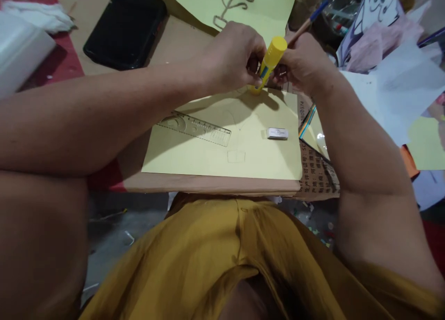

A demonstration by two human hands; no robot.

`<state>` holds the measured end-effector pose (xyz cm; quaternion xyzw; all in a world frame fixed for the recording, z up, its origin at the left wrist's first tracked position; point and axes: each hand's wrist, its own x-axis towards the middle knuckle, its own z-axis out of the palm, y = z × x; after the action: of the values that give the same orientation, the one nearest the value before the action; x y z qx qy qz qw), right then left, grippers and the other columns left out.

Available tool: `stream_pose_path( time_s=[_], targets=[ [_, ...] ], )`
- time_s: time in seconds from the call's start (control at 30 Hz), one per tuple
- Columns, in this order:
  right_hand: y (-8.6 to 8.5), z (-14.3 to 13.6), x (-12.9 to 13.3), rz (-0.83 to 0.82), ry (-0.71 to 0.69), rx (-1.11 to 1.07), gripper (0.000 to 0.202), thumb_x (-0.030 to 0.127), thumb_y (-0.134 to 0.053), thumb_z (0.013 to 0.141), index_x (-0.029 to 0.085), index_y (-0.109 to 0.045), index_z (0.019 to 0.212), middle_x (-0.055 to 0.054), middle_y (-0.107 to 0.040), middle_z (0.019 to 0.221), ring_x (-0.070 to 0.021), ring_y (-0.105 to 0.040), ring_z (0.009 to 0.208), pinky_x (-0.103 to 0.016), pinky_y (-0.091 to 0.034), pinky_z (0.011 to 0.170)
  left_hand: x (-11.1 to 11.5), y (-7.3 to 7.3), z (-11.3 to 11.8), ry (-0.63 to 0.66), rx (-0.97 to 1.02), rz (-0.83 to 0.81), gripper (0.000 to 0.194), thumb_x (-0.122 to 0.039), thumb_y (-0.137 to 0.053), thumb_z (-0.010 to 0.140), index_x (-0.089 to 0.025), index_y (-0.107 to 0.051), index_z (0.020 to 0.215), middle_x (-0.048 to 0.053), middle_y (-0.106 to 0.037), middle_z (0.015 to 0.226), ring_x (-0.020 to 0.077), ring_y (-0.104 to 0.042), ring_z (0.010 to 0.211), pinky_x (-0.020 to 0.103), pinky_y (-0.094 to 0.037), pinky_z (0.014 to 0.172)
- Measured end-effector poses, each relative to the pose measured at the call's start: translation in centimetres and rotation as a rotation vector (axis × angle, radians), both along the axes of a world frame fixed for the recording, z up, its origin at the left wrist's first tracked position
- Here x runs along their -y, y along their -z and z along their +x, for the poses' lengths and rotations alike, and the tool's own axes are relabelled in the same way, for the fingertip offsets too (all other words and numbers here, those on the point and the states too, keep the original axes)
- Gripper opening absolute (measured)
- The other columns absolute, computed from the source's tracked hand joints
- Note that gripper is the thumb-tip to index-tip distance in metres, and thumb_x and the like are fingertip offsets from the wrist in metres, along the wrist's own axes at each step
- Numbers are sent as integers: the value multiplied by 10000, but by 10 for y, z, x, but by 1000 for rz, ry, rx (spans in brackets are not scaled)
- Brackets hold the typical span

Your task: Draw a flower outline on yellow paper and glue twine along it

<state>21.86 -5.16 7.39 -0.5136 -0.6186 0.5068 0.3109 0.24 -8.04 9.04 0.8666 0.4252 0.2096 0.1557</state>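
My left hand (238, 56) is closed around a yellow glue stick (273, 55), which stands slightly tilted with its lower end on a pale yellow sheet of paper (184, 160). In my right hand (308, 63) is a brown pencil (304, 28) with a blue end; its tip is hidden behind the glue stick and fingers. Faint pencil lines and a small divided rectangle show on the sheet. A clear plastic ruler (201, 128) lies slanted across its left part. Toward the right of the paper rests a white eraser (277, 133).
Beyond my hands is another yellow sheet (267, 5) with a drawn potted plant. A black case (125, 28) lies at the upper left. White papers (392, 93) and crumpled pink tissue (375, 47) crowd the right. Printed cardboard (208, 185) forms the near edge.
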Motion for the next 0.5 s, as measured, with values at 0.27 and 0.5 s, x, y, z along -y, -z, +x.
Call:
stream_pose_path(
  time_s=[0.27,0.5],
  targets=[
    [-18,-21,-26,-47,-164,117,268,127,-931,702,132,-674,625,28,-600,493,-92,-532,417,-195,-445,382,-3,3,-3,19,5,20,343,-31,-903,826,-177,-928,1136,7,-829,951,233,-791,935,344,-522,883],
    [-20,-27,-32,-164,-198,62,247,133,-957,826,100,-720,762,-42,-695,542,-143,-613,442,-206,-553,449,-6,3,-1,-10,-52,39,293,-84,-892,776,-211,-914,1039,17,-837,957,199,-716,857,368,-451,814]
  ],
)
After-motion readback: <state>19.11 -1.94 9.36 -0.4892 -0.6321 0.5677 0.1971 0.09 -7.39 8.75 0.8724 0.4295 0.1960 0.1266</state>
